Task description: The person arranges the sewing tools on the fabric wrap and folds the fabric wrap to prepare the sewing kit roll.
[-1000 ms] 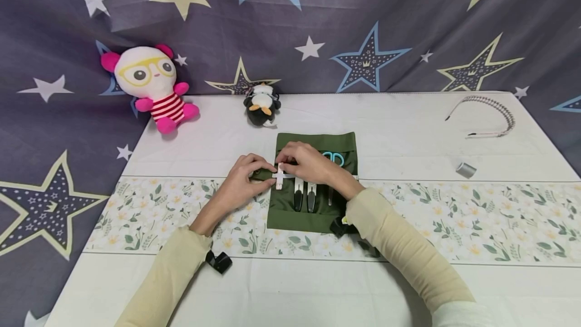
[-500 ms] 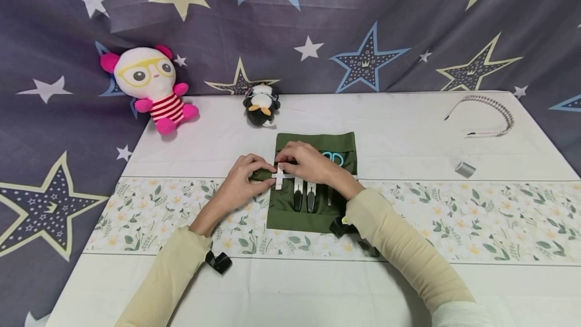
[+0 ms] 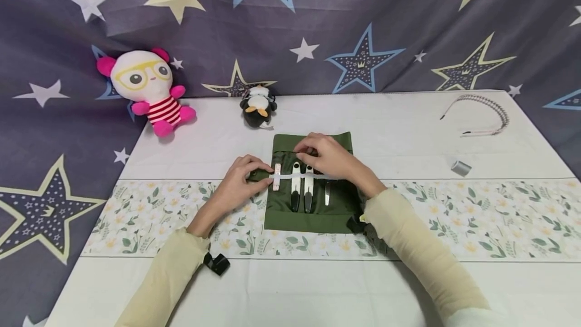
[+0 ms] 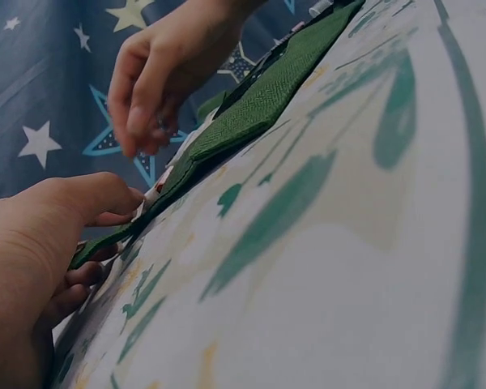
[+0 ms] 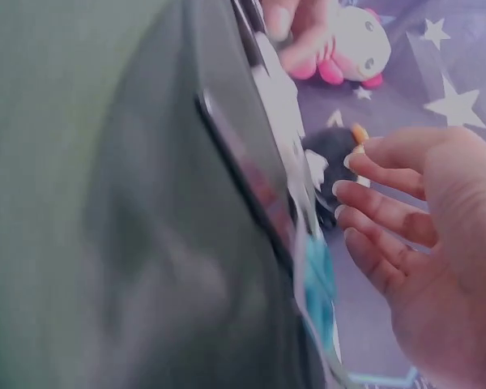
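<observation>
A green fabric tool roll (image 3: 313,222) lies unfolded, with a white elastic band (image 3: 286,176) across it. Under the band sit a slim pink-and-white bar (image 3: 277,183) at the left and two white-and-black tools (image 3: 295,197) side by side. Farther right are scissors (image 3: 327,196); my right hand covers their blue handles in the head view. My left hand (image 3: 238,180) pinches the roll's left edge beside the pink bar, thumb above and fingers below the cloth. My right hand (image 3: 329,158) hovers over the upper part of the roll, fingers loosely bent, holding nothing.
A pink-and-white plush panda (image 3: 165,110) and a small penguin plush (image 3: 257,107) are at the back left. On the right are a grey cylinder (image 3: 461,167) and a headband (image 3: 499,110). A floral strip (image 3: 454,221) runs across the white table (image 3: 290,291).
My right hand has let go of the pink bar and moved right and slightly up, uncovering the tops of the white-and-black tools. My left hand keeps its place at the roll's edge.
</observation>
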Available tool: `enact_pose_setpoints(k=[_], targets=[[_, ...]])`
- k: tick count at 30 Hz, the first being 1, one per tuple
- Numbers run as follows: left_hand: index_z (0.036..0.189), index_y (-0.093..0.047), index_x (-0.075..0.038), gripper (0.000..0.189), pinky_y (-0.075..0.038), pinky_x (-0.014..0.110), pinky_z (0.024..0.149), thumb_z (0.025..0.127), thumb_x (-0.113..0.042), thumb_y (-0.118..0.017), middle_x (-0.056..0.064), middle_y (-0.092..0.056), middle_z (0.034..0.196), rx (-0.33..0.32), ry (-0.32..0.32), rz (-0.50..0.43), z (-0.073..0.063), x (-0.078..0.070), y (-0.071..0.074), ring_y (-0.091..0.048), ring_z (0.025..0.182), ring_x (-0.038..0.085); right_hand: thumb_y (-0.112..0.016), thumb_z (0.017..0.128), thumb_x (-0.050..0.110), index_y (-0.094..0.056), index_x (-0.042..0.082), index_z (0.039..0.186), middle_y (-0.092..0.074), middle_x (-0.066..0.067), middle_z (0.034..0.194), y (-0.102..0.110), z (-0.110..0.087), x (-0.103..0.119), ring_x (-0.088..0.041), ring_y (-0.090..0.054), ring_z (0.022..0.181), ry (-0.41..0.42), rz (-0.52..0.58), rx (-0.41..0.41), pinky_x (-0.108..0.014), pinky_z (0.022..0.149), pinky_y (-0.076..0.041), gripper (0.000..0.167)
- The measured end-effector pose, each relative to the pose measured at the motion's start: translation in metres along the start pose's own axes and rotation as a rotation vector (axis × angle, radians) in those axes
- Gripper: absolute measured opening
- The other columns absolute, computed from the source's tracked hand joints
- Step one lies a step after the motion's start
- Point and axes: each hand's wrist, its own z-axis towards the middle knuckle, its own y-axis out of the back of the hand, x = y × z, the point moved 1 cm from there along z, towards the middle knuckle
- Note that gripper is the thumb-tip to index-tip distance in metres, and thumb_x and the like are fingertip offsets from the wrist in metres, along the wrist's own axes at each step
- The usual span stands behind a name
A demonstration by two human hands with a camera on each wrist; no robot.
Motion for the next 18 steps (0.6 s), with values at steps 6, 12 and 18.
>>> enact_pose_setpoints(k=[6,12,18], targets=[[0.119,-0.076,-0.019,0.022,-0.041,0.053,0.099,0.098,-0.025,-0.076,0.0,-0.059,0.124,-0.01,0.001,-0.012,-0.002,-0.002,0.001,-0.049,0.118,0.024,-0.065,0.104,0.011,-0.073,0.0,0.12,-0.066,-0.008,0.108,0.023,-0.022,-0.01,-0.02,-0.062,0.094,-0.042,0.006,-0.054,-0.04,0.082,-0.051,0.021],[0.119,-0.075,-0.018,0.024,-0.038,0.055,0.104,0.098,-0.028,-0.075,0.001,-0.058,0.128,-0.033,-0.018,-0.018,0.002,-0.013,0.0,-0.045,0.125,0.024,-0.064,0.104,0.008,-0.072,-0.002,0.12,-0.066,-0.009,0.106,0.044,-0.049,-0.025,-0.022,-0.062,0.094,-0.104,-0.007,-0.11,-0.042,0.084,-0.052,0.021],[0.121,-0.074,-0.013,0.025,-0.041,0.053,0.1,0.099,-0.025,-0.074,0.005,-0.059,0.128,0.008,-0.115,0.031,0.01,-0.031,-0.009,-0.047,0.122,0.027,-0.065,0.102,0.005,-0.073,-0.003,0.116,-0.068,-0.01,0.103,0.065,-0.079,-0.039,-0.024,-0.063,0.094,-0.144,-0.044,-0.195,-0.043,0.085,-0.052,0.018]])
